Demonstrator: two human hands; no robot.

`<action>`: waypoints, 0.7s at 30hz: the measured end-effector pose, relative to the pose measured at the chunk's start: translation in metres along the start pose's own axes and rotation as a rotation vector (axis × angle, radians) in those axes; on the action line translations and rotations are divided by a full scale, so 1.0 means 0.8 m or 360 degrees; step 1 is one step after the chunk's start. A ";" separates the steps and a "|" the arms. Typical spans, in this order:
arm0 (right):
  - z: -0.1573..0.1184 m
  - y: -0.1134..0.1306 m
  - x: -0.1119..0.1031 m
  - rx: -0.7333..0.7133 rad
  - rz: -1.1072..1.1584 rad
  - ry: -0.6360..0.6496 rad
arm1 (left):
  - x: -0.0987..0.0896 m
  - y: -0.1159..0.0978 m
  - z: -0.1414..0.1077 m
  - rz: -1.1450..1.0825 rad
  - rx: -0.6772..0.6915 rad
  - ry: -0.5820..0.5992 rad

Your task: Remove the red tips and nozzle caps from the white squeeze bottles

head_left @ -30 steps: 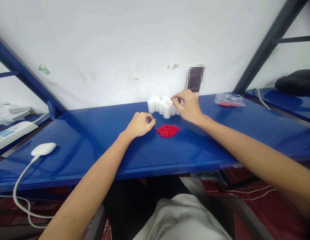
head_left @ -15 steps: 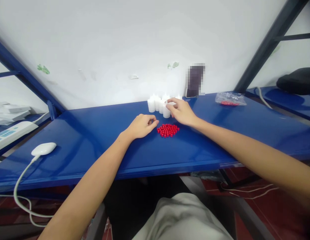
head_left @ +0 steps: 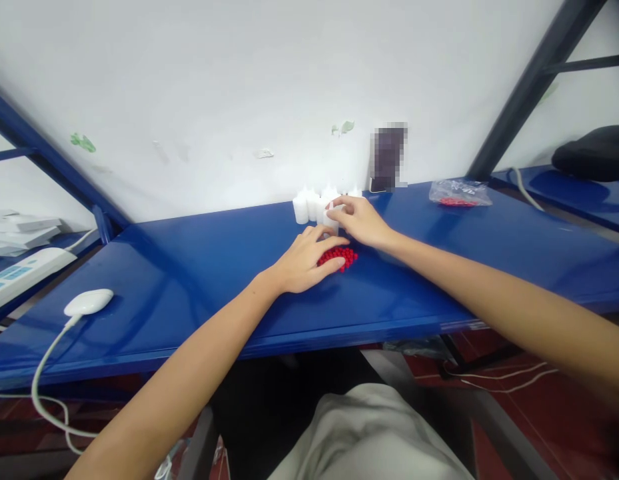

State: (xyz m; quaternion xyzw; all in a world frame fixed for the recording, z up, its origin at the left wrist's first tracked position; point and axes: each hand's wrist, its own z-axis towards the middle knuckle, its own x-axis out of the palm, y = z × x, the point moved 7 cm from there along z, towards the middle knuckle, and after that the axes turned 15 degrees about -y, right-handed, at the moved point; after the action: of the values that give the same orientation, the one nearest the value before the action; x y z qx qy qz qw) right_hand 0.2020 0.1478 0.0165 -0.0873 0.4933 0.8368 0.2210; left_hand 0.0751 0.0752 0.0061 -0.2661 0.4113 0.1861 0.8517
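Note:
Several small white bottles [head_left: 300, 209] with pointed tops stand in a group on the blue table, near the wall. My right hand [head_left: 358, 219] reaches to the group from the right, its thumb and forefinger closed on the top of the front bottle [head_left: 331, 227]. In front of the bottles lies a pile of small red caps [head_left: 347, 256]. My left hand [head_left: 309, 259] is over the left part of that pile, fingers apart, fingertips close to the front bottle. It partly hides the pile and the bottle's base.
A pixelated dark phone-like object [head_left: 386, 159] leans on the wall. A clear bag with red pieces [head_left: 459, 194] lies at the right. On the left are a white device with a cable [head_left: 88, 302] and a power strip [head_left: 26, 277].
My left hand has moved right over the red pile, and its fingers have spread. My right hand has barely moved, still at the front bottle.

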 end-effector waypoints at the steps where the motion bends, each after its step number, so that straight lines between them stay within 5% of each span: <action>1: -0.001 -0.002 0.003 0.0056 0.0029 0.0050 | 0.003 -0.001 0.000 0.0030 0.0010 0.0031; 5: -0.007 -0.004 0.013 0.0195 0.0172 0.0215 | 0.009 -0.005 0.001 0.0118 0.0051 0.0086; 12: -0.012 -0.001 0.017 0.0283 0.0353 0.0202 | 0.010 -0.006 0.002 0.0169 0.0077 0.0108; 21: -0.004 -0.004 0.008 0.0103 0.0155 0.0216 | 0.010 -0.006 0.002 0.0118 0.0053 0.0142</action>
State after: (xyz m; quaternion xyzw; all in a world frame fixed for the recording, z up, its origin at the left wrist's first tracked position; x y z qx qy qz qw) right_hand 0.1979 0.1481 0.0098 -0.1126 0.5376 0.8223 0.1489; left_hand 0.0829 0.0730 0.0020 -0.2446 0.4615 0.1986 0.8293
